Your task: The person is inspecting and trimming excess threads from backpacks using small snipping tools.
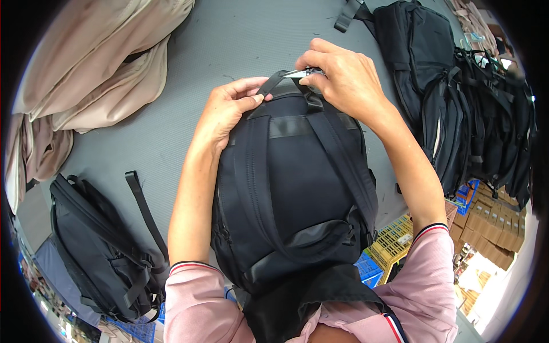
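holding the strap handle (pixel 274 82) at the top of the central backpack (pixel 297 177), the left hand (pixel 231 106) has thumb and index finger pinching the handle's left side, the other fingers bent behind it, partly hidden. the right hand (pixel 343 71), just above the top edge of the central backpack, has its fingers curled around small metal snips (pixel 296 74), gripped between thumb and fingers; the pointed blade aims left and lies right at the strap handle, though whether it touches the webbing i cannot tell. the central backpack lies on the grey table (pixel 223 34), its back panel facing up and its top away from the person. a left shoulder strap (pixel 260 177) and a right shoulder strap (pixel 346 160) run down its panel. below the central backpack, a black cloth (pixel 320 288) lies against the person's pink shirt (pixel 197 303). left of the central backpack is another black backpack (pixel 94 246), with a loose strap (pixel 142 203) between the two. beyond its upper left, beige bags (pixel 103 63) are heaped. to its upper right stands a large black bag (pixel 420 43), with more black bags (pixel 497 120) beside that. to its lower right are a yellow crate (pixel 390 237) and, farther off, brown boxes (pixel 494 226).
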A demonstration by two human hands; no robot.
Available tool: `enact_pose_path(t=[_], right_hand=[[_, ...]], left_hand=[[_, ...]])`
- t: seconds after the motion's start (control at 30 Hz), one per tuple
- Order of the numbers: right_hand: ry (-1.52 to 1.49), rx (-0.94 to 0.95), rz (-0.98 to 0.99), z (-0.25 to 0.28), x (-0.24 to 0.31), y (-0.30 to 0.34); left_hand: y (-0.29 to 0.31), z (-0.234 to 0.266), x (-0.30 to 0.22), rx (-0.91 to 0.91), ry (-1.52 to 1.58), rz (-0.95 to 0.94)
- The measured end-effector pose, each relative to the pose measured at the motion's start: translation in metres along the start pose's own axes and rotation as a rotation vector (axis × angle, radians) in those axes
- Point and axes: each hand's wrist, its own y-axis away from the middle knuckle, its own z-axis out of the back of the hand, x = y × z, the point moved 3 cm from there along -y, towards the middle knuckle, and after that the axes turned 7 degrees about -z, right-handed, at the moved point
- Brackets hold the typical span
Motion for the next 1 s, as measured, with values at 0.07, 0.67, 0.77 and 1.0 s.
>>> enact_pose_path(t=[0.07,0.67,0.77,1.0], right_hand=[[-0.057,-0.029,-0.026,0.002,-0.001,0.002],[0.011,-0.041,0.096,-0.024,0.024,0.014],[0.037,-0.071,0.156,-0.025,0.026,0.012],[-0.133,-0.124,-0.032,-0.021,0.018,0.012]], left_hand=[[0.001,0.001,-0.001,-0.003,-0.007,0.003],[-0.001,0.005,0.005,0.038,0.025,0.000],[0.000,0.003,0.004,0.026,0.024,-0.004],[0.000,0.005,0.006,-0.024,0.022,-0.017]])
